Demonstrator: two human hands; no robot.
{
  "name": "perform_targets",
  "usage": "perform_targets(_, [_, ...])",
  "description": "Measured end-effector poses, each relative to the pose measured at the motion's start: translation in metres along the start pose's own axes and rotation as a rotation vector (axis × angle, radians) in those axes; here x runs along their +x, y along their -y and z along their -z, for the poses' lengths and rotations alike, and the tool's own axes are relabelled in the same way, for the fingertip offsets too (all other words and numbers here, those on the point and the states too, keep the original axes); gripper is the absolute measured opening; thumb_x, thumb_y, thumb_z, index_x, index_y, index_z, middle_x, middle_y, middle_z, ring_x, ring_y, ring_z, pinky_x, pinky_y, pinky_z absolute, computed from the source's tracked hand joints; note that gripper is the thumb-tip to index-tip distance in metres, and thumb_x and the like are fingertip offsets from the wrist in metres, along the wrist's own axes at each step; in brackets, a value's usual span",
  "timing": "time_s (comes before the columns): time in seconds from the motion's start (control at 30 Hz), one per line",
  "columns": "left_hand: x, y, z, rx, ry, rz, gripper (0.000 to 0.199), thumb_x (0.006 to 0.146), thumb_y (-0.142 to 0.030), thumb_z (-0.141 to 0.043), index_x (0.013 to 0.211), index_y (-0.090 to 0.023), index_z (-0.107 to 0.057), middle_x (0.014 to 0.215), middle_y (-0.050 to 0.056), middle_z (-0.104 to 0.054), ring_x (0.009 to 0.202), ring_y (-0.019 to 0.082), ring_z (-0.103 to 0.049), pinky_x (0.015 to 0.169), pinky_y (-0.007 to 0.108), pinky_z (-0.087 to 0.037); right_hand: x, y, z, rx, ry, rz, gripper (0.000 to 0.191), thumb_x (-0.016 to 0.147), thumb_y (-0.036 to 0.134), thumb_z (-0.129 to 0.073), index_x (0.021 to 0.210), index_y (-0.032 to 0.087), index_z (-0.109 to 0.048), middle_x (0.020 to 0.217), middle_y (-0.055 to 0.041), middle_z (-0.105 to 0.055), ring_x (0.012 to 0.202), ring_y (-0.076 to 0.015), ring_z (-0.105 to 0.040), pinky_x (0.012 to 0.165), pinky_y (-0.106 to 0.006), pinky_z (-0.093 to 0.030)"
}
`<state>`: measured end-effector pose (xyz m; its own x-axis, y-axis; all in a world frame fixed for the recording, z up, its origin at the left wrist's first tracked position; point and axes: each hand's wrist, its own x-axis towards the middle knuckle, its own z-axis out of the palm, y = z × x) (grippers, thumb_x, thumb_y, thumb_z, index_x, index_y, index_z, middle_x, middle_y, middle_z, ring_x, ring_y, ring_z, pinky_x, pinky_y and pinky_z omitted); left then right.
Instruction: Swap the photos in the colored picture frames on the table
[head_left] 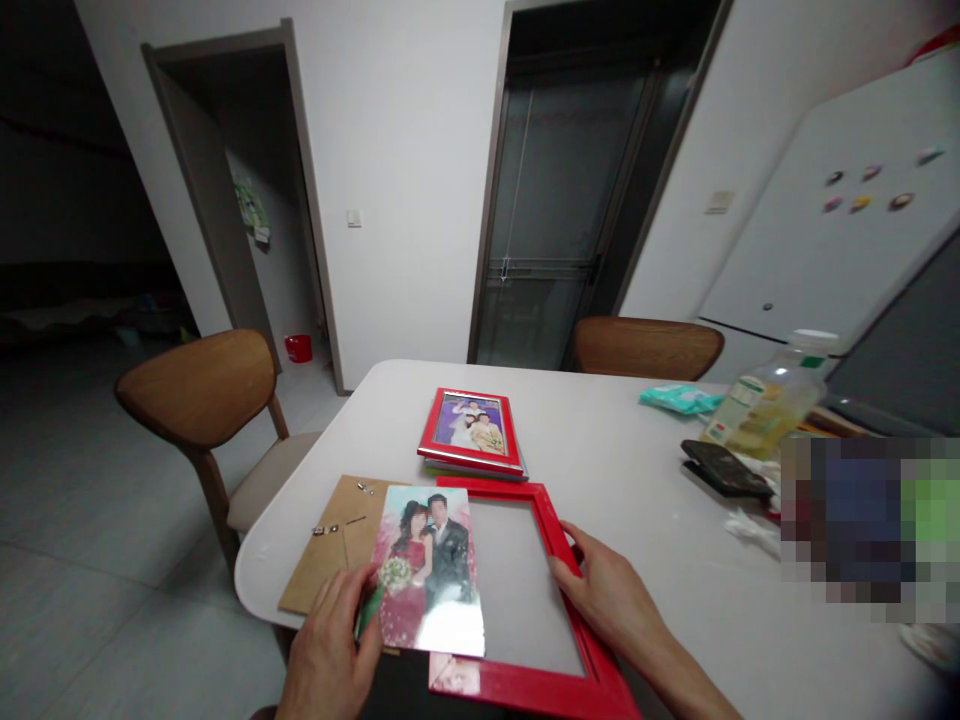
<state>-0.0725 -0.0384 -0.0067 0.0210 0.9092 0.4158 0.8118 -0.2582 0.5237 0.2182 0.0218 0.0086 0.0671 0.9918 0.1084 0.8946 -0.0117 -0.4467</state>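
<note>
Photo [442, 575], l. hand [330, 630] pinching edge; lg. red frame [517, 683], r. hand [611, 590] closed round side — prob. photo/frame handling step; next move needs level edges.

Table [600, 430]: white top, rounded corners.
Near chair [199, 390]: brown wooden back, pale seat, beside the table's left edge.
Far chair [649, 346]: brown wooden back showing past the table's far edge.
Bottle [772, 395]: clear, white cap, yellowish liquid inside, on the table's right part.
Packet [679, 399]: turquoise, crumpled, near the table's far edge.
Black object [724, 470]: on the table's right part, kind unclear.
Fridge [795, 260]: white, several magnets [859, 203] on it, beyond the table's right side.
Glass door [555, 200]: dark-framed, behind the table.
Bucket [298, 348]: red, on the floor beyond the table's far left corner.
</note>
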Motion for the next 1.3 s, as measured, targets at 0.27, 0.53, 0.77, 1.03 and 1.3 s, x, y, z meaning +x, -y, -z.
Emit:
perform_targets(0.27, [0.001, -0.018, -0.003, 0.101, 0.07, -0.349, 0.052, 0.065, -0.012, -0.049, 0.116, -0.018, -0.042, 0.119, 0.01, -0.049, 0.11, 0.025, -0.044, 0.09, 0.04, -0.04, -0.003, 0.0, 0.0, -0.072, -0.092, 0.072, 0.039, 0.075, 0.03, -0.037, 0.108, 0.015, -0.051, 0.094, -0.0094, -0.056, 0.085, -0.0195, -0.053, 0.074, -0.03, -0.04])
perform_targets(0.53, [0.0, -0.022, -0.019, 0.237, 0.222, -0.434, 0.059, 0.061, -0.005, -0.044, 0.119, -0.014, -0.04, 0.127, 0.014, -0.04, 0.117, 0.026, -0.036, 0.091, 0.045, -0.039, -0.005, 0.008, -0.007, -0.058, -0.14, 0.208, 0.033, 0.073, 0.023, -0.042, 0.1, 0.011, -0.057, 0.099, -0.0114, -0.055, 0.091, -0.0213, -0.047, 0.084, -0.033, -0.037])
perform_targets(0.77, [0.005, -0.014, -0.023, 0.282, 0.093, -0.575, 0.051, 0.066, -0.006, -0.043, 0.117, -0.013, -0.045, 0.118, 0.014, -0.051, 0.107, 0.025, -0.048, 0.083, 0.038, -0.046, -0.005, 0.006, -0.009, 0.021, -0.169, 0.227, 0.033, 0.071, 0.022, -0.045, 0.098, 0.011, -0.059, 0.098, -0.0123, -0.056, 0.09, -0.0229, -0.047, 0.083, -0.037, -0.037])
perform_targets(1.03, [0.035, -0.048, 0.017, -0.544, -0.253, 0.217, 0.032, 0.079, -0.032, -0.046, 0.104, -0.017, -0.057, 0.1, 0.005, -0.064, 0.095, 0.023, -0.057, 0.085, 0.033, -0.043, -0.029, 0.059, 0.003, 0.841, 0.201, 0.12, 0.029, 0.073, 0.032, -0.047, 0.094, 0.017, -0.06, 0.093, -0.0088, -0.061, 0.081, -0.0184, -0.056, 0.074, -0.034, -0.044])
perform_targets(1.3, [0.02, -0.096, -0.023, -1.482, -0.057, 0.5, 0.046, 0.071, -0.033, -0.059, 0.111, -0.014, -0.049, 0.101, 0.011, -0.062, 0.099, 0.025, -0.054, 0.088, 0.036, -0.039, -0.024, 0.075, -0.007, 1.695, 0.119, -0.202, 0.037, 0.074, 0.031, -0.047, 0.108, 0.018, -0.048, 0.099, -0.006, -0.062, 0.08, -0.0163, -0.059, 0.065, -0.027, -0.047])
